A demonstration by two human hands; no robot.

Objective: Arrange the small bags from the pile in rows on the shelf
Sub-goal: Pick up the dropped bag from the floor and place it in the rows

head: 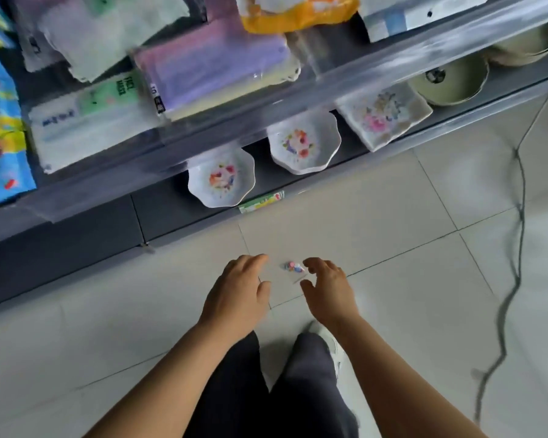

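Note:
A small clear bag (293, 267) with colourful bits inside lies on the pale tiled floor between my two hands. My left hand (239, 292) hovers just left of it with fingers loosely bent, holding nothing. My right hand (325, 286) is just right of it, fingers and thumb spread apart, also holding nothing. Neither hand visibly touches the bag. Above, the upper shelf (266, 109) has a clear front lip. On it lie several flat packets: a purple pack (212, 64), a face-mask pack (86, 121) and white bags (108, 30).
The lower shelf holds floral dishes (222, 178), (304, 143), a square floral plate (383, 115) and green bowls (450, 80). A small green box (261, 202) lies at the shelf base. A dark cable (513, 248) runs over the floor at right. My legs (276, 390) are below.

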